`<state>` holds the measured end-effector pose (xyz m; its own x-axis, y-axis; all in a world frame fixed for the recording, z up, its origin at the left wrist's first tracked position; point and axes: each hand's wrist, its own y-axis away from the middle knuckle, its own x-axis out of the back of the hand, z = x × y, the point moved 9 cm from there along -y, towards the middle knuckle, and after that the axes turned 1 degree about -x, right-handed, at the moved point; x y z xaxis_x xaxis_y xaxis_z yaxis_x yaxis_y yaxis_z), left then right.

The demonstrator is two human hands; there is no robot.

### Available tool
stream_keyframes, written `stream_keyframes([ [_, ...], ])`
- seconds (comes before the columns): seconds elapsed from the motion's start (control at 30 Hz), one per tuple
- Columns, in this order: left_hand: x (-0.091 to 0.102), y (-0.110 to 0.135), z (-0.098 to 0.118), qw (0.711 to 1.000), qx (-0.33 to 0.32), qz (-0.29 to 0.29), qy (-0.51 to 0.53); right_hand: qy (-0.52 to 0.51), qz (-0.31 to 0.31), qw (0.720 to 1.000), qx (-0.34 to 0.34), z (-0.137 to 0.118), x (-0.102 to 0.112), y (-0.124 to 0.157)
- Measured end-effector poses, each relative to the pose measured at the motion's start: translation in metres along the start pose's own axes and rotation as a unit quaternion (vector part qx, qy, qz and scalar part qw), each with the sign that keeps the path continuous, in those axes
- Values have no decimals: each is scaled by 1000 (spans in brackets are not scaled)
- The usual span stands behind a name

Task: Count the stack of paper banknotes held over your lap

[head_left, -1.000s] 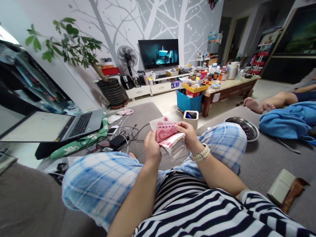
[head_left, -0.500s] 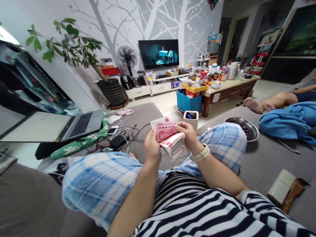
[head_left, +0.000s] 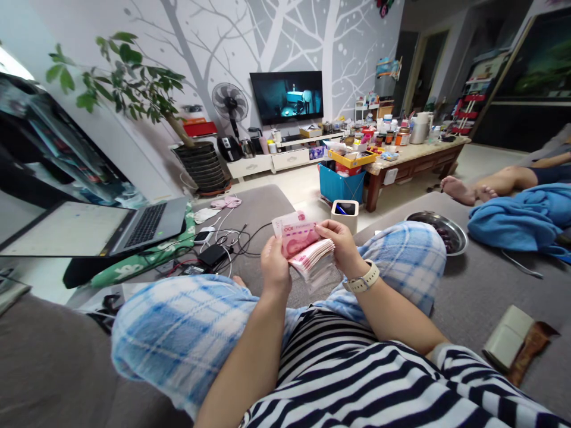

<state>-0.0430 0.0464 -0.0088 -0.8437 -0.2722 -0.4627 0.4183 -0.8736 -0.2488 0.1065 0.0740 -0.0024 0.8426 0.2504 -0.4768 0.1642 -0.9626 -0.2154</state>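
Observation:
A thick wad of pink 100 banknotes (head_left: pixel 314 254) is held above my lap, its notes bent over and fanned at the lower edge. My left hand (head_left: pixel 274 264) is closed around the wad's left side, thumb on top. With finger and thumb, my right hand (head_left: pixel 341 242) pinches the upper right edge of an upright banknote (head_left: pixel 298 236) at the front of the wad. A pale watch (head_left: pixel 363 278) is on the right wrist. The fingers behind the notes are hidden.
An open laptop (head_left: pixel 147 224), cables and a black box (head_left: pixel 215 255) lie to the left. Ahead stands a beige square container (head_left: pixel 345 217). On the right are a metal bowl (head_left: pixel 461 242), a light wallet (head_left: pixel 508 337), a blue cloth (head_left: pixel 517 220) and another person's legs (head_left: pixel 508 178).
The banknotes in my hands have shifted very slightly, with the upright note's face tilting a little. Both hands keep nearly the same place and grip.

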Motion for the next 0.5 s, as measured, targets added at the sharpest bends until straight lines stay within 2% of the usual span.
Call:
stream_keyframes([
  [0.5, -4, 1, -4, 999, 5, -34, 22, -11, -11, 1000, 6, 1, -1, -1],
])
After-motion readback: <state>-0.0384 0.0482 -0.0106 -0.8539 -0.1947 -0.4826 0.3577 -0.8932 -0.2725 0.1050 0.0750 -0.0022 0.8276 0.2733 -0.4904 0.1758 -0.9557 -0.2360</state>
